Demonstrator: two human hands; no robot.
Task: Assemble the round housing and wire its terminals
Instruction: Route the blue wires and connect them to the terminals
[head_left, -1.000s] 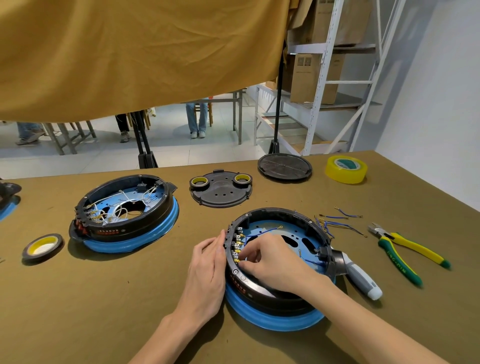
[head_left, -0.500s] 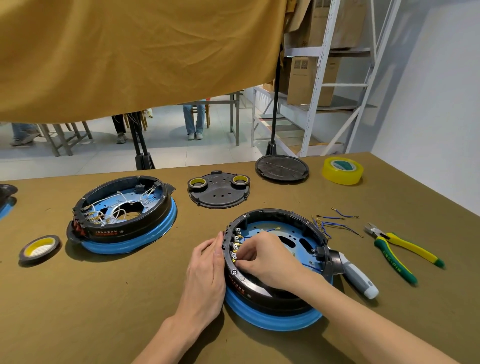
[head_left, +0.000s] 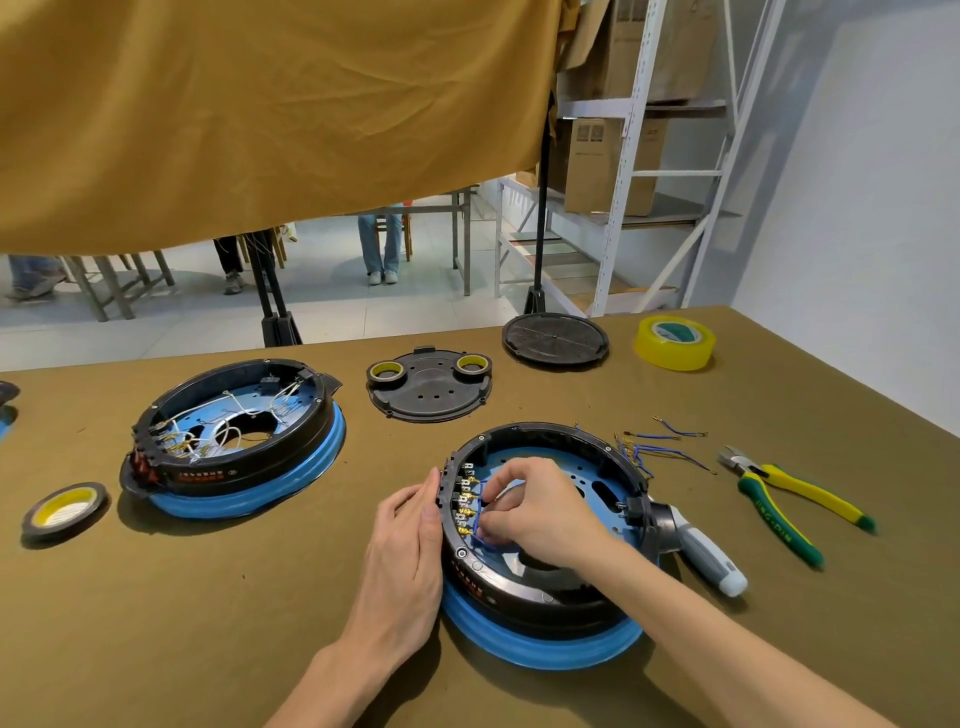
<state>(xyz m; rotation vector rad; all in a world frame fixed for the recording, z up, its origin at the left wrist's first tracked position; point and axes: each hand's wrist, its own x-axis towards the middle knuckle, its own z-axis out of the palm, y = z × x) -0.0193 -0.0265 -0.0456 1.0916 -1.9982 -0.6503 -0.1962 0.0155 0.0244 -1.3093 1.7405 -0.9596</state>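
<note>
A round black housing on a blue base sits in front of me on the table. A row of brass terminals lines its left inner wall. My right hand reaches inside and pinches a short blue wire at the terminals. My left hand rests flat against the housing's outer left wall, fingers together, steadying it. Several loose blue wires lie just right of the housing.
A second housing with white wires sits at the left. A black cover plate carries two tape rolls. A round black lid, yellow tape, pliers, a screwdriver and a tape roll lie around.
My right hand has shifted slightly along the terminal row, and a blue wire loop now shows under its fingers. The left hand stays against the housing wall.
</note>
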